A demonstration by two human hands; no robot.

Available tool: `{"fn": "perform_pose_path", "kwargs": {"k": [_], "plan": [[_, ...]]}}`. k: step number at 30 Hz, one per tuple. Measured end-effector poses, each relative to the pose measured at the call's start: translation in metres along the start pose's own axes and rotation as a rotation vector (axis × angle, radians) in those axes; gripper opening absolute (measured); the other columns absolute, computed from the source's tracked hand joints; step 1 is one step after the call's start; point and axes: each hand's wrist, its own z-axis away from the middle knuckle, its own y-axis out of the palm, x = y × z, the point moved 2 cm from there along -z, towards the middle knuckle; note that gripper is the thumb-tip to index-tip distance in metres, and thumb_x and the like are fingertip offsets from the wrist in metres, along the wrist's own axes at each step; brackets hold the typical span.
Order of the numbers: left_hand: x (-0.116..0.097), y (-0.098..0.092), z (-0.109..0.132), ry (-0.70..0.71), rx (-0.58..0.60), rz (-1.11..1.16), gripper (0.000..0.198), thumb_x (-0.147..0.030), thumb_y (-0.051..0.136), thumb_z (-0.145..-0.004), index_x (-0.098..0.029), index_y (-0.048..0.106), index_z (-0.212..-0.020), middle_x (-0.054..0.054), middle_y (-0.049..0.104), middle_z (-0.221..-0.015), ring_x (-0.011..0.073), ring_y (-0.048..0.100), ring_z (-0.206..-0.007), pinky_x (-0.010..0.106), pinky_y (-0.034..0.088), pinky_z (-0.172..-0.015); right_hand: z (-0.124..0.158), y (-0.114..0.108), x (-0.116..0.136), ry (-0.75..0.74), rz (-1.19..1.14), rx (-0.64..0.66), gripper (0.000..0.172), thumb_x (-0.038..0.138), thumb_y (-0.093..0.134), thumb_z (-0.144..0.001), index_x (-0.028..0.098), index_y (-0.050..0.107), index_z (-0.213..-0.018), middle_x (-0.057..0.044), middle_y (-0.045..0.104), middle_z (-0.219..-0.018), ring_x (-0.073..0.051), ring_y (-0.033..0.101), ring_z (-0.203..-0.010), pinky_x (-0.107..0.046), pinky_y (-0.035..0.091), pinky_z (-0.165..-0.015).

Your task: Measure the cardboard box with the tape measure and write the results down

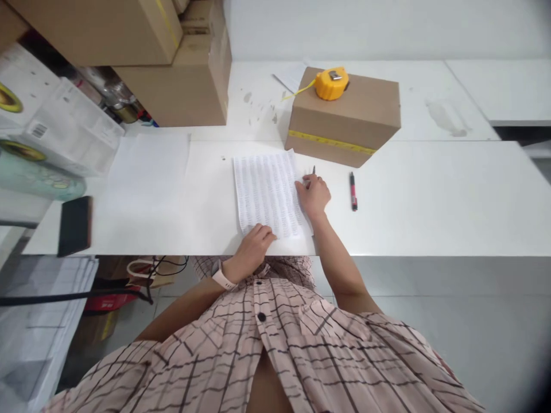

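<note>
A printed sheet point(269, 192) covered in rows of small text lies on the white table. My left hand point(255, 246), with a light band at the wrist, rests on the sheet's lower edge with its fingers together. At the sheet's right edge, my right hand point(314, 194) is closed around a dark pen point(314, 170), whose end sticks out above the fingers. To the right of that hand lies a red and black pen point(353, 192). Behind it stands a cardboard box point(344, 115) with a yellow tape measure point(331, 84) on top.
Blank white paper point(146, 172) and a dark phone point(75, 225) lie at the left. Larger cardboard boxes point(189, 86) are stacked at the back left, beside white cartons point(64, 123). The table's front edge point(430, 254) runs just before my body.
</note>
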Motion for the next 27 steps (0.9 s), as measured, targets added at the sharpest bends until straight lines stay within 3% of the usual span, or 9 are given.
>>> {"fn": "perform_pose_path", "kwargs": {"k": [4,7,12,14,17,19,21,24,27], "plan": [[-0.026,0.028,-0.019,0.151,0.045,-0.08,0.038,-0.022,0.047,-0.099,-0.007,0.056,-0.133,0.018,0.058,-0.138,0.0304,0.049,-0.13,0.049,0.04,-0.113,0.0,-0.001,0.004,0.002,-0.004,0.007,0.028,0.039,0.058,-0.092,0.02,0.066,-0.111,-0.01,0.067,-0.098,-0.027,0.059,-0.092,-0.038,0.043,-0.081],[-0.035,0.043,-0.021,0.177,0.072,-0.207,0.071,-0.051,0.061,-0.093,-0.003,0.047,-0.144,0.022,0.051,-0.148,0.0383,0.045,-0.137,0.056,0.031,-0.119,-0.006,-0.01,0.0,0.026,-0.14,0.023,0.027,0.039,0.064,-0.086,0.02,0.068,-0.105,-0.006,0.066,-0.088,-0.024,0.058,-0.085,-0.036,0.044,-0.077],[-0.036,0.052,-0.018,0.133,0.046,-0.366,0.05,-0.03,0.053,-0.099,-0.014,0.048,-0.146,0.015,0.056,-0.147,0.0333,0.05,-0.135,0.057,0.033,-0.118,0.002,-0.075,-0.012,0.085,-0.771,-0.151,0.033,0.048,0.056,-0.089,0.022,0.064,-0.106,0.005,0.05,-0.062,-0.015,0.049,-0.059,-0.031,0.043,-0.064],[-0.037,0.051,-0.019,0.128,0.014,-0.386,0.045,-0.022,0.049,-0.099,-0.015,0.051,-0.144,0.013,0.058,-0.145,0.0314,0.053,-0.132,0.056,0.036,-0.117,0.022,-0.104,-0.01,0.03,-1.026,0.023,0.037,0.051,0.054,-0.091,0.024,0.061,-0.115,0.004,0.056,-0.063,-0.016,0.054,-0.059,-0.032,0.046,-0.066],[-0.038,0.05,-0.019,0.141,-0.019,-0.393,0.042,-0.02,0.05,-0.099,-0.012,0.054,-0.14,0.015,0.058,-0.144,0.0316,0.054,-0.131,0.056,0.037,-0.117,0.065,-0.128,0.0,-0.01,-1.303,0.436,0.046,0.059,0.051,-0.09,0.023,0.061,-0.116,-0.007,0.073,-0.089,-0.024,0.069,-0.089,-0.043,0.052,-0.088],[-0.039,0.051,-0.019,0.144,-0.026,-0.375,0.042,-0.019,0.051,-0.098,-0.011,0.054,-0.14,0.016,0.059,-0.143,0.0317,0.054,-0.132,0.055,0.037,-0.117,0.092,-0.124,0.004,-0.004,-1.33,0.607,0.043,0.054,0.067,-0.083,0.025,0.06,-0.112,-0.008,0.076,-0.098,-0.026,0.07,-0.098,-0.045,0.051,-0.095],[-0.04,0.051,-0.019,0.13,-0.031,-0.354,0.046,-0.015,0.05,-0.097,-0.012,0.051,-0.143,0.015,0.06,-0.141,0.0307,0.053,-0.133,0.054,0.037,-0.117,0.109,-0.106,0.003,0.033,-1.252,0.599,0.037,0.053,0.072,-0.081,0.027,0.056,-0.1,-0.004,0.075,-0.087,-0.023,0.07,-0.089,-0.043,0.051,-0.093],[-0.04,0.052,-0.019,0.115,-0.065,-0.349,0.049,-0.011,0.047,-0.096,-0.013,0.049,-0.145,0.014,0.063,-0.138,0.0296,0.055,-0.131,0.052,0.039,-0.116,0.118,-0.071,-0.002,0.083,-1.111,0.449,0.048,0.074,0.038,-0.093,0.027,0.045,-0.083,0.002,0.057,-0.059,-0.019,0.058,-0.06,-0.037,0.052,-0.071],[-0.039,0.053,-0.019,0.115,-0.07,-0.342,0.045,-0.012,0.047,-0.097,-0.013,0.052,-0.141,0.013,0.064,-0.136,0.0289,0.056,-0.129,0.051,0.039,-0.116,0.116,-0.046,-0.007,0.107,-1.033,0.379,0.058,0.075,0.016,-0.095,0.027,0.05,-0.095,0.006,0.044,-0.057,-0.016,0.047,-0.052,-0.032,0.046,-0.059]]}}
